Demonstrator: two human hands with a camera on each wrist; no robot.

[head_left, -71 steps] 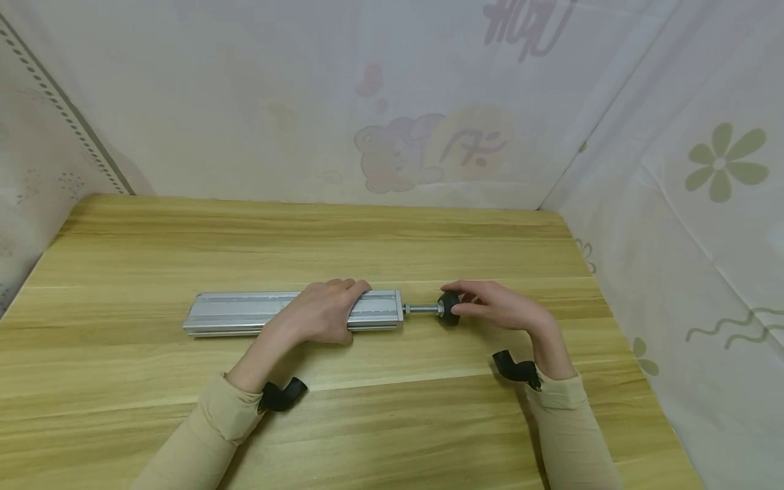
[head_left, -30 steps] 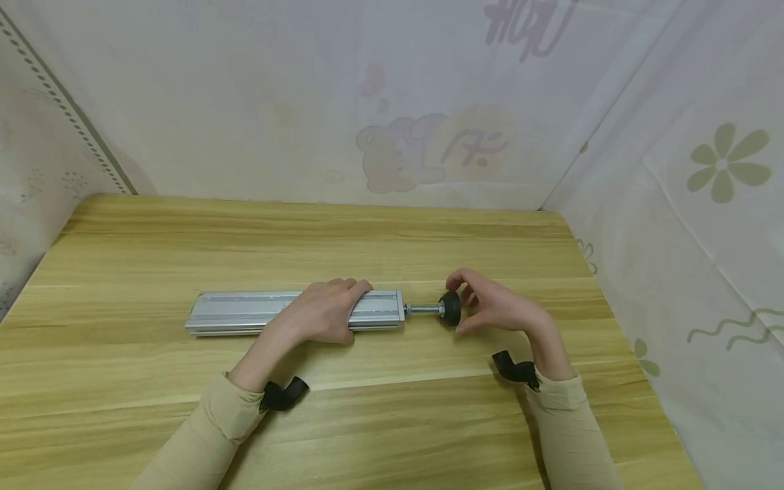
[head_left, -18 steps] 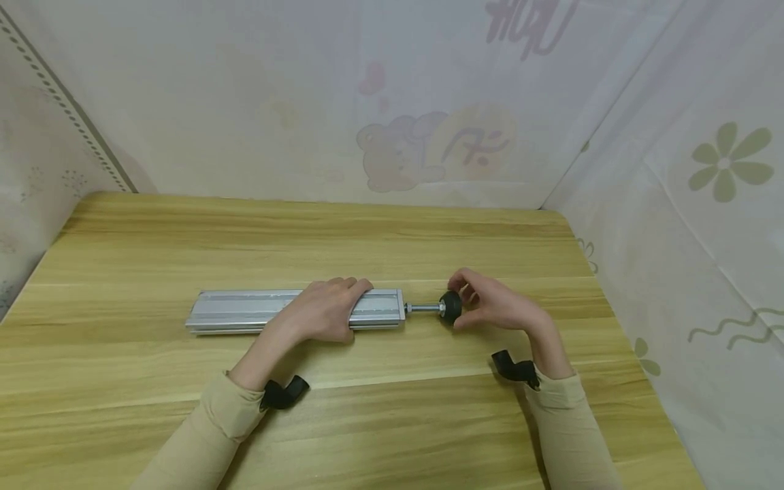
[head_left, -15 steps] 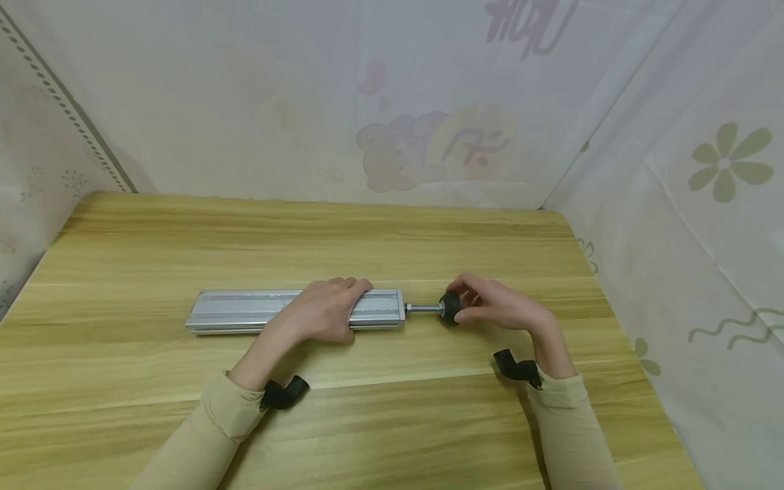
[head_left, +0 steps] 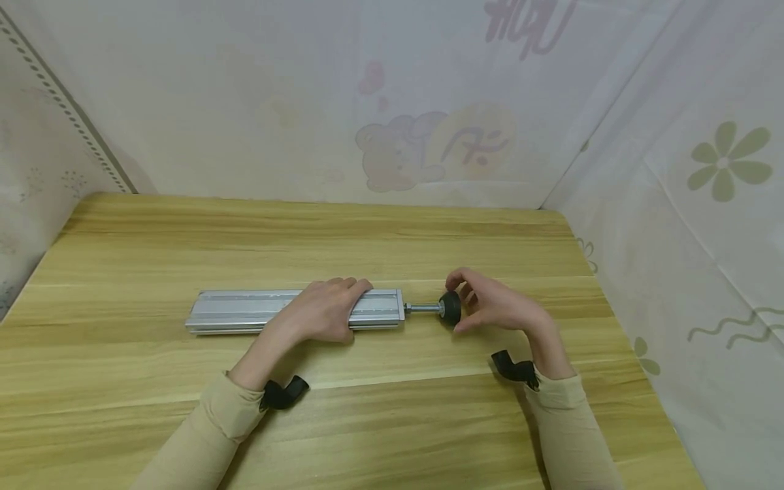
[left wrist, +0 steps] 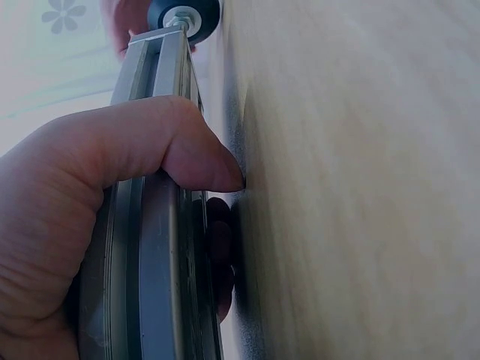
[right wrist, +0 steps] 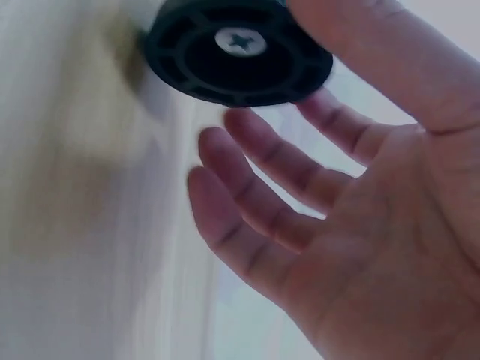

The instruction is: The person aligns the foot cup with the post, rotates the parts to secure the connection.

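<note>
A silver aluminium extrusion (head_left: pixel 239 312) lies lengthwise across the wooden table. Out of its right end plate comes a threaded rod (head_left: pixel 424 308) with a nut, ending in a black round levelling foot (head_left: pixel 450 309). My left hand (head_left: pixel 321 312) grips the extrusion from above; its thumb (left wrist: pixel 187 146) hooks over the side in the left wrist view. Around the foot's rim my right hand (head_left: pixel 499 304) is spread loosely, thumb and forefinger on opposite sides. The right wrist view shows the foot's ribbed underside with a cross-head screw (right wrist: pixel 241 42) and the other fingers bent loosely below it.
Black curved pieces stick out from the left cuff (head_left: pixel 284 393) and the right cuff (head_left: pixel 514 367). Patterned white fabric (head_left: pixel 275 102) stands behind the table (head_left: pixel 367 422) and along both sides.
My right thumb and fingers, closed on the levelling foot half a second ago, have spread away from its rim. The left hand and extrusion have stayed in place.
</note>
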